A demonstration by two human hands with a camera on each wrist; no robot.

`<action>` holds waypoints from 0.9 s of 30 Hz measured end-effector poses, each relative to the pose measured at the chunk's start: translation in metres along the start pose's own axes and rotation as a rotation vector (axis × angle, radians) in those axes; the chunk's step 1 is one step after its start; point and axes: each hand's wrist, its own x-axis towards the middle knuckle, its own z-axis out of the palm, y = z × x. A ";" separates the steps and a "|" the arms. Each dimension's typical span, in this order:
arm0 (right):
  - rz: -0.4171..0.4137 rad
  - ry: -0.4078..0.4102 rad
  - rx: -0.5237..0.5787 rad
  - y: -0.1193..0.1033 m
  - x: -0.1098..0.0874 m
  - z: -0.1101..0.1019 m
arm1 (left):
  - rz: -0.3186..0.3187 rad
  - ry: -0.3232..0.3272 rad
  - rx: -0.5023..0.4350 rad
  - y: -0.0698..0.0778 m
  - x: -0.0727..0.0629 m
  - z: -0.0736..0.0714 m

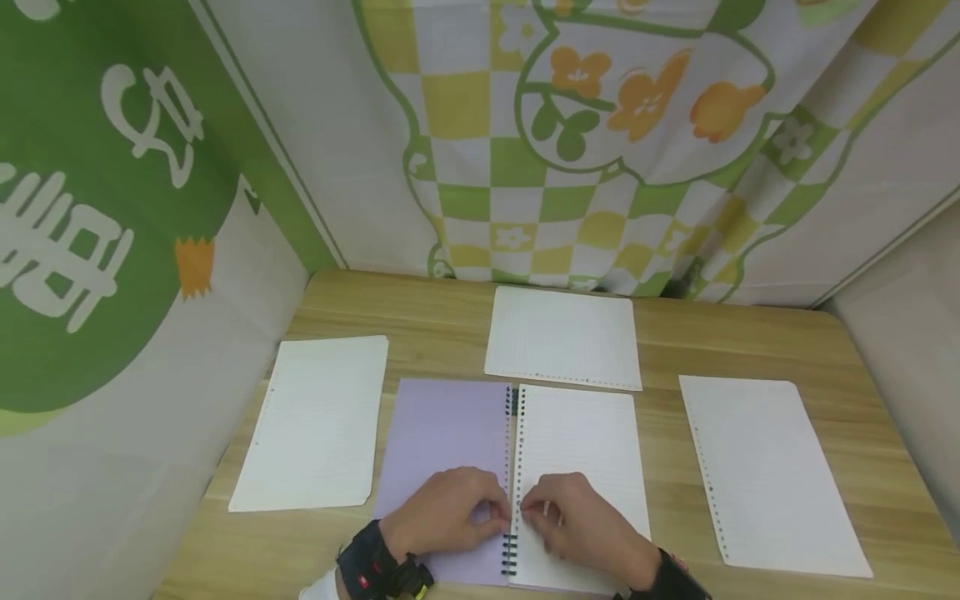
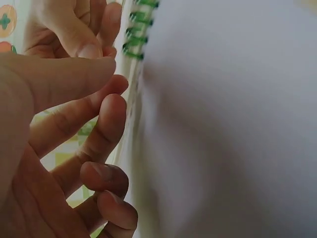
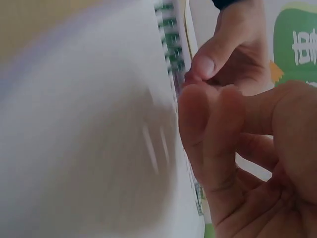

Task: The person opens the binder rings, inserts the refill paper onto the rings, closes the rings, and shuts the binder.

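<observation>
A loose-leaf notebook (image 1: pixel 450 425) lies spread out, its lilac cover on the left and a stack of white punched pages (image 1: pixel 581 442) on the right. Green binding rings (image 2: pixel 137 29) show along the spine, grouped at its far and near ends. Just above the near rings, my left hand (image 1: pixel 453 510) pinches at the left side of the spine with curled fingers. Facing it, my right hand (image 1: pixel 581 521) pinches at the punched edge on the right side. The two sets of fingertips nearly meet, and they hide what lies between them.
Loose punched sheets surround the notebook: a stack (image 1: pixel 311 425) to the left, paper turned sideways (image 1: pixel 566 333) behind, and more paper (image 1: pixel 765 475) to the right. A patterned curtain (image 1: pixel 465 167) hangs at the back edge of the wooden table (image 1: pixel 427 308).
</observation>
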 end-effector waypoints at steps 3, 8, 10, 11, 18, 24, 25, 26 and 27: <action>-0.087 -0.001 0.012 -0.001 -0.008 0.011 | 0.027 0.000 0.007 0.002 -0.006 0.007; -0.209 0.078 -0.051 0.001 -0.014 0.024 | 0.062 0.038 0.030 0.003 -0.011 0.014; -0.201 0.093 -0.047 0.003 -0.015 0.027 | 0.063 0.051 0.030 0.003 -0.012 0.016; -0.183 0.093 -0.031 0.003 -0.015 0.028 | 0.065 0.057 0.029 0.003 -0.012 0.016; -0.106 0.113 0.067 0.007 -0.015 0.034 | 0.050 0.102 0.069 0.003 -0.014 0.020; -0.138 0.144 0.059 0.010 -0.015 0.035 | 0.025 0.129 0.057 0.004 -0.017 0.023; -0.134 0.140 0.061 0.010 -0.016 0.035 | 0.024 0.131 0.052 0.004 -0.017 0.023; -0.121 0.131 0.062 0.010 -0.017 0.034 | 0.024 0.134 0.049 0.004 -0.017 0.024; -0.105 0.120 0.067 0.009 -0.018 0.034 | 0.022 0.135 0.047 0.005 -0.018 0.025</action>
